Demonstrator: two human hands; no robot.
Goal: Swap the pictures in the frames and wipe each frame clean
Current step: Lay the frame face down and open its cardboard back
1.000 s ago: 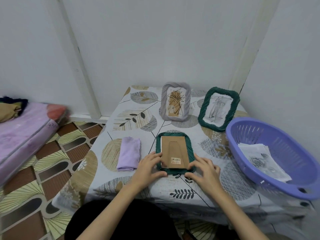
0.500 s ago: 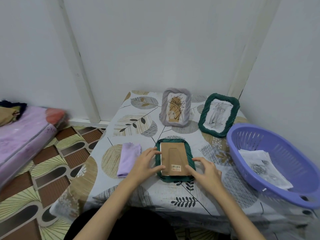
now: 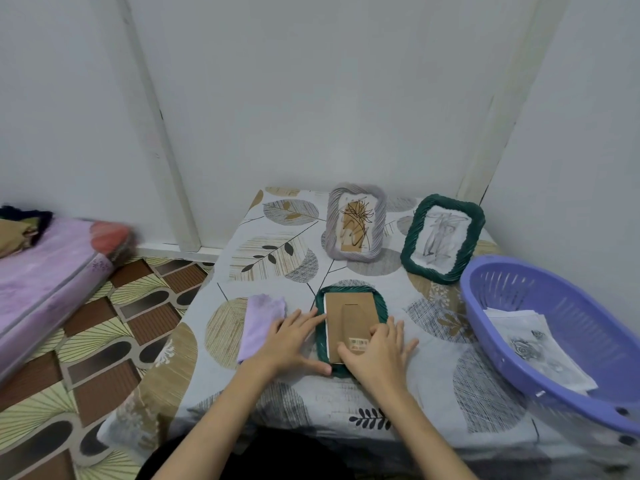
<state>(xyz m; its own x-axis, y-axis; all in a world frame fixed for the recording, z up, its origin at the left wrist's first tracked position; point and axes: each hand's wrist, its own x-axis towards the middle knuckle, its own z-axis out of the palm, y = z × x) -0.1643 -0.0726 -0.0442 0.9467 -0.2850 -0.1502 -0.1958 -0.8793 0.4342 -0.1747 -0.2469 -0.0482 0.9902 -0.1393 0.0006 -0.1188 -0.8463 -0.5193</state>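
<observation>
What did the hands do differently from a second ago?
The right hand slid from the frame's corner onto the brown backing board, thumb pressing by the barcode. The left hand stayed on the face-down green frame's left edge. Cloth, standing frames and basket stayed put.

picture inside face-down green frame (image 3: 381, 303): facing down, unseen | purple basket (image 3: 519, 306): running off right edge | bed (image 3: 52, 271): blurring, cut off left

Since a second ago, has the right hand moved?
Yes. The right hand slid from the face-down green woven frame's edge onto its brown cardboard backing.
</observation>
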